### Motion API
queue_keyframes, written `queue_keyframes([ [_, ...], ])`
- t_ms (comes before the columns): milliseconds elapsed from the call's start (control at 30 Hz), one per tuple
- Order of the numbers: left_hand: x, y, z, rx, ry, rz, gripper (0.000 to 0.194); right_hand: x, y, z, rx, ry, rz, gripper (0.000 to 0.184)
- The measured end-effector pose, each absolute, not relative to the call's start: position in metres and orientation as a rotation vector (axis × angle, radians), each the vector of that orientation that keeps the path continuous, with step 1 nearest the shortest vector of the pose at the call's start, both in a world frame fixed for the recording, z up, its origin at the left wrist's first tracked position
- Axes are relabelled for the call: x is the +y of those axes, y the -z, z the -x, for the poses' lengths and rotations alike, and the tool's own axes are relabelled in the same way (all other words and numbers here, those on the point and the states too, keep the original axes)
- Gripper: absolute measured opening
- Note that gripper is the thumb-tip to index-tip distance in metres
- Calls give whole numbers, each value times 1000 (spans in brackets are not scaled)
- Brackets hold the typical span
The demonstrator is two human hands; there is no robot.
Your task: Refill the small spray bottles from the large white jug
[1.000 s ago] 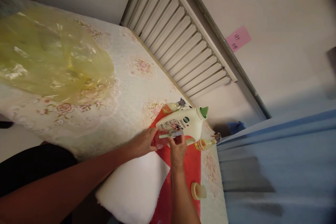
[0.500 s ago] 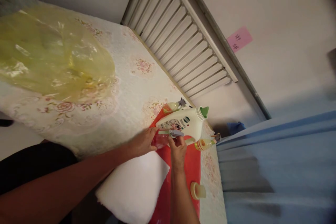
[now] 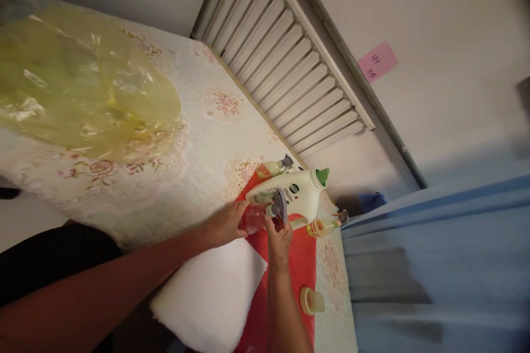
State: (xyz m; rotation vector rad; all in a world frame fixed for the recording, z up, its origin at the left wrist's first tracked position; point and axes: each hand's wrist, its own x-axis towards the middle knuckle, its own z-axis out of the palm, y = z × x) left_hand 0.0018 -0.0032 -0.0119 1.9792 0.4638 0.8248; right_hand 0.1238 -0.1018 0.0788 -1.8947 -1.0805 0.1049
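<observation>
A clear spray bottle (image 3: pixel 253 219), looking reddish over the red sheet, is gripped by my left hand (image 3: pixel 227 224) around its body. My right hand (image 3: pixel 279 234) has its thumb and fingers closed at the collar of the bottle's grey spray head (image 3: pixel 280 207). Directly behind the spray bottle stands a cream detergent jug (image 3: pixel 304 198) with a printed label, a handle and a green pouring spout (image 3: pixel 322 176). A red sheet (image 3: pixel 304 265) lies beneath these things. Left of my right forearm, a folded white cloth (image 3: pixel 215 298) covers part of that sheet.
Another spray bottle (image 3: pixel 269 169) is beyond the jug, and a small yellow-labelled bottle (image 3: pixel 323 227) is to its right. A cream cap (image 3: pixel 312 301) sits at the red sheet's edge. A yellow plastic bag (image 3: pixel 91 88) covers the left of the flowered tablecloth (image 3: pixel 199 138). A radiator (image 3: pixel 285 60) borders the table.
The grey spray head has turned at the bottle's neck: its nozzle end pointed left before and now it angles upward. My left hand keeps its hold; my right fingers have shifted slightly.
</observation>
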Motion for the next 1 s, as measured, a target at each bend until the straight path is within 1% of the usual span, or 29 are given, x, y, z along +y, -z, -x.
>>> queue_keyframes([
  [100,-4,12,-2,459,-831,-1968,66,-100,-80,-122,-1019,-175,1877,39],
  [300,-4,10,-1,452,-827,-1951,67,-92,-82,-121,-928,-3,1979,35],
  [467,-4,14,-2,481,-813,-1973,70,-99,-81,-121,-1019,-144,1873,40],
  [533,-4,14,-2,486,-807,-1984,69,-100,-82,-120,-1025,-195,1832,36],
  [633,-4,13,-2,473,-811,-1984,69,-97,-83,-119,-971,-153,1862,30],
  [800,-4,10,-1,484,-788,-1988,69,-94,-86,-118,-963,-20,1957,34],
  [900,-5,8,0,487,-792,-2002,70,-99,-84,-118,-1022,-81,1907,39],
  [1000,-5,7,0,497,-784,-2007,68,-101,-81,-120,-1040,-167,1867,36],
])
